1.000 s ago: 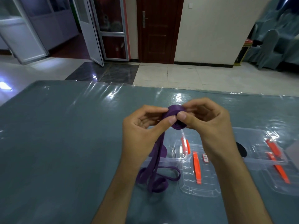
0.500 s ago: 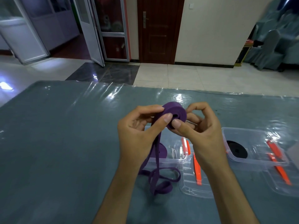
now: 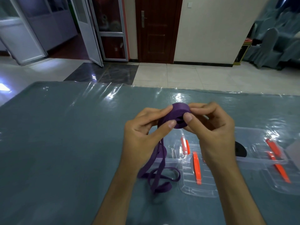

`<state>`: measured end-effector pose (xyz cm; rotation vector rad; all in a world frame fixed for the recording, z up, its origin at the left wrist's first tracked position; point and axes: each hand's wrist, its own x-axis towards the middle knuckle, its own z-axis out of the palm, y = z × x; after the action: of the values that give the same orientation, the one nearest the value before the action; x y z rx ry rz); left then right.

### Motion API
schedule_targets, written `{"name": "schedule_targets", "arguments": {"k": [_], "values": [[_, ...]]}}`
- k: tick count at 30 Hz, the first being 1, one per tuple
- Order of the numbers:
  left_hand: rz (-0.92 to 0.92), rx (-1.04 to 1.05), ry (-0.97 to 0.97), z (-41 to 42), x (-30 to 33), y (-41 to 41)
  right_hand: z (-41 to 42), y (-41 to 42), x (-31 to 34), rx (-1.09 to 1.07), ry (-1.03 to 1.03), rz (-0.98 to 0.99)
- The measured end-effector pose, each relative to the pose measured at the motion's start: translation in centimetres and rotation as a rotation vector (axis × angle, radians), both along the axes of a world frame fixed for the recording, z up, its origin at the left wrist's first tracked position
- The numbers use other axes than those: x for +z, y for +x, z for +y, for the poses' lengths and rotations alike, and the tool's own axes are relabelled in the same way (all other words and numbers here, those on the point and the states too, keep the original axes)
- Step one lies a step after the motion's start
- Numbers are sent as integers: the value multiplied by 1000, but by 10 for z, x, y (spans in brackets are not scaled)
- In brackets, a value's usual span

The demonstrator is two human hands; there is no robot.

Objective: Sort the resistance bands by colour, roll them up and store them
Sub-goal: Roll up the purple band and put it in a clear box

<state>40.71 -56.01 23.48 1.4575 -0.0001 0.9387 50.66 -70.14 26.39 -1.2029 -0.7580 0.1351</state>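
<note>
Both left hand (image 3: pixel 142 127) and right hand (image 3: pixel 209 125) pinching purple band (image 3: pixel 177 116) roll, axis toward camera; loose tail hanging down from left side, nearer left hand

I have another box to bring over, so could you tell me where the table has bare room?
The table is bare left of the purple band and beyond the hands. It is crowded on the right, where the clear boxes and lids lie.

Half-rolled purple resistance band (image 3: pixel 176 116) held above table, loose tail looped on the surface below
</note>
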Motion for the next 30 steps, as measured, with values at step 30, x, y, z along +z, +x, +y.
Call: {"name": "schedule_targets", "arguments": {"k": [30], "values": [[-10,160,-123,-16,-2,6,0,8,10,70,-84,-23]]}}
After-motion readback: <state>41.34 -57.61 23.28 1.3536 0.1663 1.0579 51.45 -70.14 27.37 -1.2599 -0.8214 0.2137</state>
